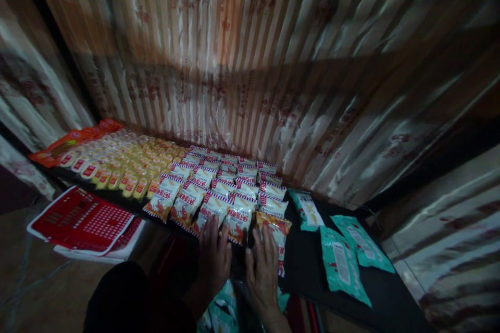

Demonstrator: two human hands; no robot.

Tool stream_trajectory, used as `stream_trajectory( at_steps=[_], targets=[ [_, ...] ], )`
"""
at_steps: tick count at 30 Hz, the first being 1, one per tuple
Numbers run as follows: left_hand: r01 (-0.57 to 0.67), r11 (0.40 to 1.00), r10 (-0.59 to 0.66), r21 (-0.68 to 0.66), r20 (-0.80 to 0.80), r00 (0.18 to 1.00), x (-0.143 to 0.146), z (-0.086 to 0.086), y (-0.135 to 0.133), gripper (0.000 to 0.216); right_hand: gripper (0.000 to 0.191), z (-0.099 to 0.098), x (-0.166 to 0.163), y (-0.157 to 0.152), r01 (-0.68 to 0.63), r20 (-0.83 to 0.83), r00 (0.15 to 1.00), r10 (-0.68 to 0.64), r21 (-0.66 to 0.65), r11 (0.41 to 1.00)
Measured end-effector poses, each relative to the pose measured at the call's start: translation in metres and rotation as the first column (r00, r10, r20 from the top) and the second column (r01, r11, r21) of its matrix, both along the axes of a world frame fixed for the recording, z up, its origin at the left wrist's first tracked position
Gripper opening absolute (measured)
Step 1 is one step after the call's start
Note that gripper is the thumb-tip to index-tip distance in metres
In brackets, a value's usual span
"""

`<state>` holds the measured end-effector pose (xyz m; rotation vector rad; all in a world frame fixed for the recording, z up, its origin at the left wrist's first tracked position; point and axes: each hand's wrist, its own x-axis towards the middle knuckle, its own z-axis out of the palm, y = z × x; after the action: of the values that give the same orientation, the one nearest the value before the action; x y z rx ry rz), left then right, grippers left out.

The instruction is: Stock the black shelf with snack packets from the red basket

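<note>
On a black shelf stand rows of small white snack bags [219,204] with striped edges and red lettering. My left hand [214,250] reaches in from below with its fingers stretched out, the tips at the lower front of a bag in the front row. Beside it, my right hand [262,265] lies with fingers extended over a snack bag with an orange top [275,225], which sits at the front right end of the rows. Part of that bag is hidden by the fingers. Neither hand is closed around anything.
Small yellow packaged snacks [135,182] and orange packets [76,140] fill the left of the shelf [300,270]. Teal bags [344,265] lie on the right. More teal bags [224,312] are below my hands. A red basket [84,221] is at lower left; a curtain [219,73] hangs behind.
</note>
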<state>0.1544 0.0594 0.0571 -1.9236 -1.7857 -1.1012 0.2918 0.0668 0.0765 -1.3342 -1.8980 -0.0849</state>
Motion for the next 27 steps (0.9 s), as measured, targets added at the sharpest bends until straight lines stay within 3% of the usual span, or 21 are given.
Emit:
stream_trajectory(
  at_steps=[4, 8, 15, 21, 27],
  targets=[
    [-0.095, 0.993, 0.097, -0.067, 0.023, 0.995, -0.031, -0.009, -0.004, 0.057, 0.05, 0.004, -0.032, 0.016, -0.075, 0.009, 0.997, 0.075, -0.029, 0.997],
    [-0.078, 0.991, 0.083, -0.105, 0.041, 0.996, -0.042, -0.008, -0.002, 0.057, 0.044, 0.006, -0.049, 0.041, -0.086, 0.081, 0.993, 0.085, 0.008, 0.996],
    [-0.038, 0.994, 0.043, -0.103, 0.048, 0.998, -0.047, -0.011, 0.004, 0.06, 0.045, 0.001, -0.057, 0.067, 0.004, 0.195, 0.981, -0.008, 0.022, 1.0],
    [-0.034, 0.998, 0.041, -0.05, 0.143, 0.989, -0.046, -0.018, 0.012, 0.066, 0.053, -0.005, -0.055, 0.066, 0.017, 0.167, 0.986, -0.019, 0.014, 1.0],
    [-0.066, 0.996, 0.075, -0.051, 0.187, 0.98, -0.037, -0.013, 0.025, 0.062, 0.056, -0.006, -0.054, 0.067, 0.015, 0.134, 0.991, -0.017, 0.019, 1.0]
  ],
)
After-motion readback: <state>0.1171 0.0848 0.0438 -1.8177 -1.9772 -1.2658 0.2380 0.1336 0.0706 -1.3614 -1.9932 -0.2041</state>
